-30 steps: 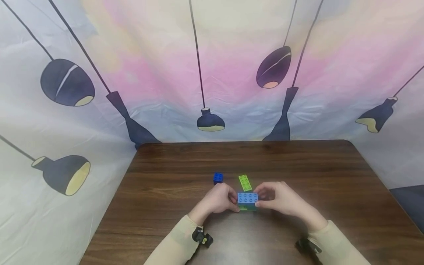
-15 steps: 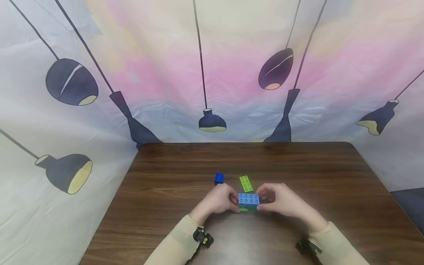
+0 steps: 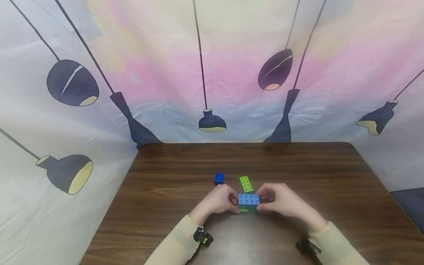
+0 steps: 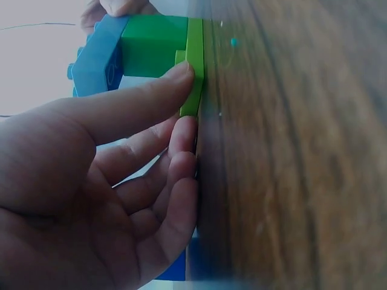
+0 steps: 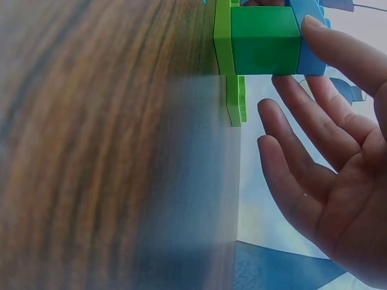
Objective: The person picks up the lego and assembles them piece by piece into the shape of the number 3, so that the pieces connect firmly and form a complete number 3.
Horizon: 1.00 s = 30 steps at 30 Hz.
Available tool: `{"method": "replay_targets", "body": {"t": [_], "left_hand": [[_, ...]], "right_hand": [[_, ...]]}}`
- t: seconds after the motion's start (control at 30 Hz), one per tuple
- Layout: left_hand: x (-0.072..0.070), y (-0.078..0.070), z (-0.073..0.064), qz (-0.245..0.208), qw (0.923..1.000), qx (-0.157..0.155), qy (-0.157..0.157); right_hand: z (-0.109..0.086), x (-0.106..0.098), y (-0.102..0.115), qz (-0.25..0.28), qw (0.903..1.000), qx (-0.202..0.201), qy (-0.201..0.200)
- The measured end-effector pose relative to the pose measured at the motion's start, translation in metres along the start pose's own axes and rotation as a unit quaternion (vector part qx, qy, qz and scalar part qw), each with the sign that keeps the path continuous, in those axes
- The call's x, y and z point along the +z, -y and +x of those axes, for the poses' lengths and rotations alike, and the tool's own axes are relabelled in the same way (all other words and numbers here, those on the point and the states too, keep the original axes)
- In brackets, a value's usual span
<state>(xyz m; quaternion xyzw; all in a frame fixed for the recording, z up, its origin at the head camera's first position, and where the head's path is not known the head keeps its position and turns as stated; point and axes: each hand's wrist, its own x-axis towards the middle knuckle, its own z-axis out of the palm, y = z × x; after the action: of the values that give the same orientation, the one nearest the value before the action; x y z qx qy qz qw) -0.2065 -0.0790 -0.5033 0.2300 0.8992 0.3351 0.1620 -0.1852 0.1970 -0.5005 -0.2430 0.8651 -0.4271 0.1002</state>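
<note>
A small stack of toy building bricks stands between both hands in the head view. Its top is a light blue brick [image 3: 249, 199], above a green brick [image 5: 266, 42] on a lime-green plate [image 4: 193, 72]. The blue brick overhangs the plate's left part, leaving a gap below. My left hand [image 3: 218, 198] pinches the plate's left end low at the table, thumb in front. My right hand [image 3: 281, 198] holds the blue brick's right end between thumb and fingers; in the right wrist view the two lower fingers are apart from the bricks.
Behind the stack, a loose lime-green plate [image 3: 246, 184] lies on the brown wooden table [image 3: 179, 158]. A dark blue brick [image 3: 219, 179] stands just behind my left hand. A printed cloth [image 3: 165, 73] hangs beyond the table's back edge.
The head view has shifted slightly. My right thumb sits a little lower on the blue brick's right end. The stack and left hand stay in place.
</note>
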Motion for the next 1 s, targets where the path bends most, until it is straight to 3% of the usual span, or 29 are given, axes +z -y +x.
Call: {"method": "replay_targets", "body": {"t": [0.23, 0.33, 0.53, 0.67, 0.8, 0.9, 1.0], "left_hand": [[-0.013, 0.000, -0.002, -0.017, 0.9983, 0.029, 0.047], [-0.022, 0.002, -0.004, -0.035, 0.9974, 0.039, 0.049], [-0.044, 0.007, -0.007, -0.062, 0.9959, 0.062, -0.018], [-0.054, 0.011, -0.006, -0.082, 0.9898, 0.078, -0.086], [-0.058, 0.019, -0.003, -0.092, 0.9822, 0.073, -0.146], [-0.059, 0.025, -0.001, -0.084, 0.9799, 0.066, -0.169], [-0.059, 0.030, 0.000, -0.077, 0.9807, 0.061, -0.169]], "right_hand": [[0.000, 0.000, 0.000, -0.005, 1.0000, 0.004, -0.002], [0.000, 0.000, 0.001, -0.008, 0.9999, 0.009, -0.002], [-0.001, -0.001, 0.003, -0.014, 0.9997, 0.021, -0.002], [-0.001, -0.001, 0.004, -0.017, 0.9995, 0.026, -0.003], [-0.001, -0.001, 0.003, -0.020, 0.9995, 0.026, -0.003], [-0.001, -0.001, 0.003, -0.022, 0.9995, 0.024, -0.003], [-0.001, -0.001, 0.003, -0.023, 0.9995, 0.022, -0.003]]}}
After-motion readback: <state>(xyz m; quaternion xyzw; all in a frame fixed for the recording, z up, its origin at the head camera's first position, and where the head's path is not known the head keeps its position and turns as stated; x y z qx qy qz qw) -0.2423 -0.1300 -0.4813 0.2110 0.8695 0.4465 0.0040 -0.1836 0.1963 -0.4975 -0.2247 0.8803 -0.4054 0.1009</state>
